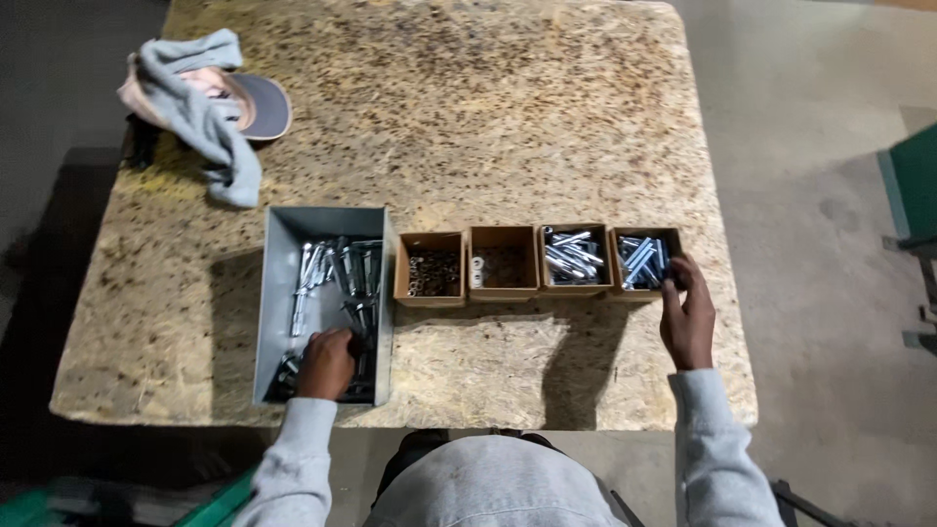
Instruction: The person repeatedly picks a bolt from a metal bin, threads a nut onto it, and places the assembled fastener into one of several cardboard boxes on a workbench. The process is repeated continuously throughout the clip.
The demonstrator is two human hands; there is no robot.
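Note:
A grey metal bin [277, 293] sits at the front left of the chipboard table [488, 117] and holds several shiny bolts [342, 273]. My left hand [326, 363] reaches into its near end, fingers curled down among the parts; whether it grips one is hidden. Four small cardboard boxes stand in a row to the right. My right hand [688, 317] rests at the rightmost box [645, 261], fingertips over its right corner, above silver bolts. The box beside it [574, 259] also holds bolts.
Two more cardboard boxes [430, 270] [504, 262] hold small dark nuts and washers. A grey cloth [200, 107] and a cap [256, 105] lie at the table's far left corner. Concrete floor lies to the right, with a green object [917, 176] at the edge.

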